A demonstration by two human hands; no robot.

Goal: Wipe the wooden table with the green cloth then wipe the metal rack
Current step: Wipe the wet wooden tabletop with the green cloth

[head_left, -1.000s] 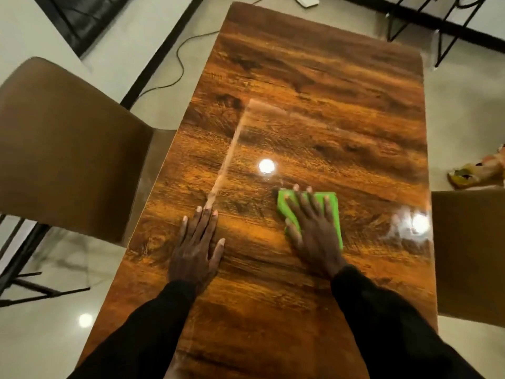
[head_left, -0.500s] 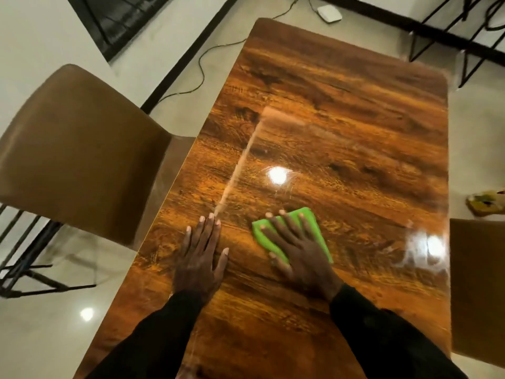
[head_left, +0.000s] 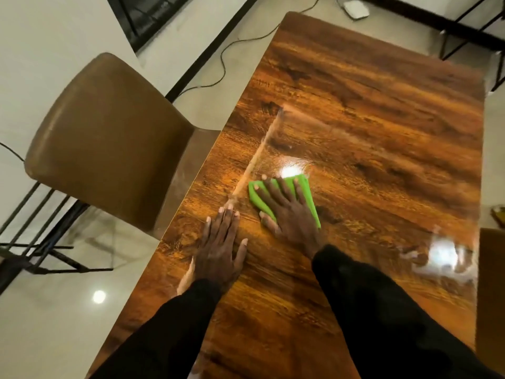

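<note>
A glossy wooden table [head_left: 377, 110] runs away from me. On it lies a folded green cloth [head_left: 307, 191], pressed flat under my right hand [head_left: 289, 214], whose fingers are spread straight over it. My left hand [head_left: 221, 247] rests flat on the bare wood just left of the cloth, near the table's left edge, fingers straight. Black sleeves cover both arms. Thin black metal legs [head_left: 448, 42] show at the far right corner; whether they belong to the rack I cannot tell.
A brown chair [head_left: 109, 138] stands tucked against the table's left edge, its black metal legs [head_left: 35, 236] beneath. Another brown chair back [head_left: 492, 296] sits at the right edge. A cable [head_left: 226, 58] and a white device [head_left: 355, 8] lie on the floor beyond.
My right hand has slid the green cloth leftwards across the wood, closer to my left hand. The left hand has stayed planted. My view has shifted left.
</note>
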